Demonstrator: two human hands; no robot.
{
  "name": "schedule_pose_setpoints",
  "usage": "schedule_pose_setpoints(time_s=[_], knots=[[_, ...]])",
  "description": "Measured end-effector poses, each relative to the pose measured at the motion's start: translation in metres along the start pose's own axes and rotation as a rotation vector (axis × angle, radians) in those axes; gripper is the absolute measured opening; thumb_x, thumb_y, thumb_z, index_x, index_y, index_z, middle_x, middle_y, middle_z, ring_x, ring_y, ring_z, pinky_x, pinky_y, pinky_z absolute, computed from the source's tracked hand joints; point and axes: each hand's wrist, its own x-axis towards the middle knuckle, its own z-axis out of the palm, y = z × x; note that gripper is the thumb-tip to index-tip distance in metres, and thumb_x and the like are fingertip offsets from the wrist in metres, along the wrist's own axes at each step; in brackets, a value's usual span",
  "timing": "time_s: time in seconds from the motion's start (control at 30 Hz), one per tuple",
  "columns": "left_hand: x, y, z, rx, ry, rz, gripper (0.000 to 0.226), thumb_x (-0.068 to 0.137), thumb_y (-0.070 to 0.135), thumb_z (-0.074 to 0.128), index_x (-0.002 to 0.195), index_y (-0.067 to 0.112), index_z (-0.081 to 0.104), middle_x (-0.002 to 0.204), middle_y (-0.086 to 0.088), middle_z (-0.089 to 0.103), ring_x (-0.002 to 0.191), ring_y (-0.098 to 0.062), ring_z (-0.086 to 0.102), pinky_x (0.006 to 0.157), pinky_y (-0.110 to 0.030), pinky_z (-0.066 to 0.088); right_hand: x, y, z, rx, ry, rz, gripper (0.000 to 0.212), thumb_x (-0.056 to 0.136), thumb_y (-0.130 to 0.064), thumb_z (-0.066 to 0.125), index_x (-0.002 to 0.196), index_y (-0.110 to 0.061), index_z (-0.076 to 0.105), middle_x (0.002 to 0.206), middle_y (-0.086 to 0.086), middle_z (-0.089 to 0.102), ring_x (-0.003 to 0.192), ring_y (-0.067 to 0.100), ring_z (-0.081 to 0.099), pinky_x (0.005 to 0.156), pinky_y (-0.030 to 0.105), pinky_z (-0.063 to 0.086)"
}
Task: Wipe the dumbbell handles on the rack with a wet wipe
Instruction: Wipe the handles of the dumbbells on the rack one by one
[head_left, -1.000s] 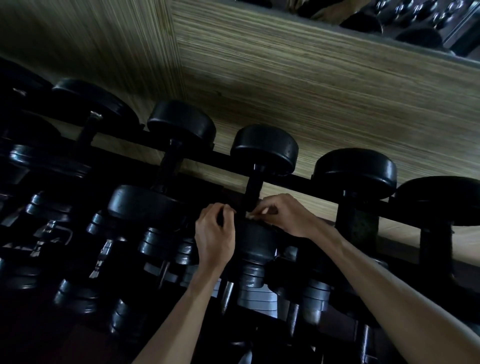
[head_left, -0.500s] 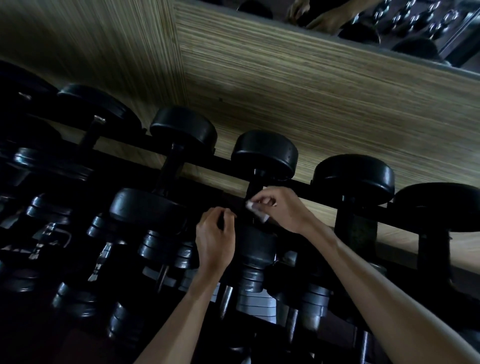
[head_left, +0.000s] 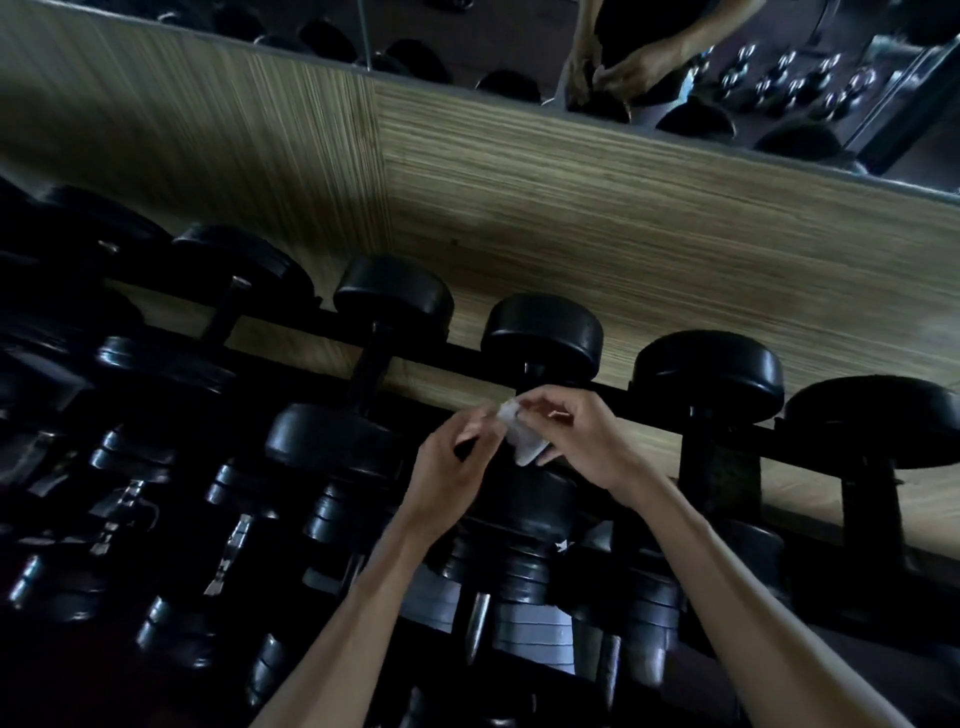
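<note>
A small white wet wipe (head_left: 522, 441) hangs between my two hands, just in front of a black dumbbell (head_left: 542, 330) on the top rail of the rack (head_left: 649, 402). My right hand (head_left: 582, 439) pinches the wipe's upper edge with fingers and thumb. My left hand (head_left: 452, 470) is raised beside it, its fingertips at the wipe's left corner. Both hands cover that dumbbell's handle, and neither grips it. Its lower head (head_left: 524, 501) shows below my hands.
More black dumbbells (head_left: 706, 374) stand in a row on the top rail, and several smaller ones (head_left: 332, 441) fill the dark lower tiers. A wood-grain wall panel (head_left: 623, 218) rises behind the rack, with a mirror (head_left: 727, 62) above it reflecting my hands.
Both hands have come off the dumbbell handle. The right hand drew the wipe back from it and the left hand rose to meet the wipe. The camera tilted up.
</note>
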Motion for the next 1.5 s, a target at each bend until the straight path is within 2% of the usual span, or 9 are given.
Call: schedule_pose_setpoints(time_s=[0.2,0.47,0.77,0.87,1.0,1.13,1.27,1.4,1.5], knots=[[-0.01,0.014,-0.043,-0.307,0.056,-0.079,0.012,0.092,0.023,0.067,0.1,0.015,0.07,0.093,-0.004,0.077,0.088,-0.015,0.072,0.072,-0.023,0.055,-0.019,-0.028,0.058,0.235,0.075,0.018,0.024,0.095,-0.015,0.068,0.118,-0.015,0.066,0.09,0.0,0.069,0.083,0.012,0.071,0.067,0.028,0.059],[-0.02,-0.014,-0.143,-0.253,-0.17,-0.109,0.013,0.094,0.019,0.065,0.102,0.015,0.076,0.099,-0.012,0.075,0.1,-0.031,0.07,0.092,-0.045,0.056,-0.031,-0.051,0.167,0.373,0.187,0.069,0.026,0.085,-0.002,0.074,0.11,-0.011,0.073,0.101,0.012,0.076,0.094,0.021,0.072,0.088,0.031,0.057],[-0.003,-0.029,-0.188,-0.123,-0.034,-0.058,0.013,0.086,0.032,0.075,0.089,0.02,0.075,0.085,0.001,0.076,0.087,-0.014,0.073,0.088,-0.044,0.058,-0.008,-0.071,0.255,0.763,0.498,0.167,0.034,0.091,-0.031,0.074,0.109,-0.002,0.075,0.112,0.026,0.071,0.111,0.036,0.068,0.102,0.042,0.053],[0.005,-0.028,-0.185,-0.067,0.027,0.045,0.015,0.088,0.033,0.073,0.093,0.019,0.073,0.086,0.004,0.075,0.084,-0.007,0.071,0.083,-0.031,0.059,0.011,-0.065,0.25,0.616,0.631,0.178,0.027,0.088,-0.035,0.077,0.1,-0.011,0.077,0.098,0.022,0.074,0.095,0.029,0.072,0.093,0.045,0.057],[0.029,-0.048,-0.181,0.44,0.203,0.353,0.01,0.093,0.024,0.064,0.101,0.02,0.068,0.1,0.01,0.065,0.097,-0.01,0.06,0.085,-0.031,0.051,0.04,-0.05,0.23,0.239,0.744,0.167,0.013,0.095,-0.028,0.068,0.094,-0.018,0.076,0.08,0.002,0.076,0.078,0.017,0.073,0.073,0.037,0.061],[0.046,-0.065,-0.169,0.551,0.304,0.269,0.017,0.096,0.03,0.055,0.105,0.02,0.067,0.106,0.005,0.067,0.099,-0.018,0.063,0.09,-0.044,0.05,0.069,-0.04,0.204,0.035,0.706,0.178,0.027,0.096,-0.033,0.066,0.073,-0.019,0.066,0.068,-0.007,0.069,0.062,0.002,0.064,0.058,0.017,0.047],[0.05,-0.07,-0.166,0.515,0.343,0.259,0.03,0.097,0.037,0.044,0.103,0.02,0.068,0.099,0.008,0.07,0.092,-0.013,0.066,0.083,-0.045,0.054,0.095,-0.037,0.195,-0.118,0.593,0.14,0.023,0.1,-0.018,0.058,0.085,-0.008,0.072,0.072,0.0,0.069,0.064,0.002,0.06,0.058,0.01,0.045],[0.049,-0.071,-0.166,0.491,0.346,0.233,0.031,0.096,0.037,0.043,0.1,0.02,0.068,0.092,0.011,0.07,0.086,-0.007,0.064,0.078,-0.044,0.056,0.13,-0.036,0.206,-0.181,0.555,0.219,0.022,0.097,-0.002,0.047,0.08,0.007,0.058,0.068,0.009,0.054,0.063,0.01,0.043,0.058,0.024,0.037],[0.049,-0.07,-0.166,0.496,0.342,0.222,0.029,0.095,0.035,0.044,0.097,0.019,0.069,0.088,0.01,0.069,0.081,-0.009,0.063,0.077,-0.045,0.055,0.143,-0.033,0.214,-0.273,0.559,0.218,0.02,0.096,0.001,0.048,0.079,0.006,0.058,0.069,0.012,0.061,0.059,0.024,0.051,0.047,0.016,0.033]])
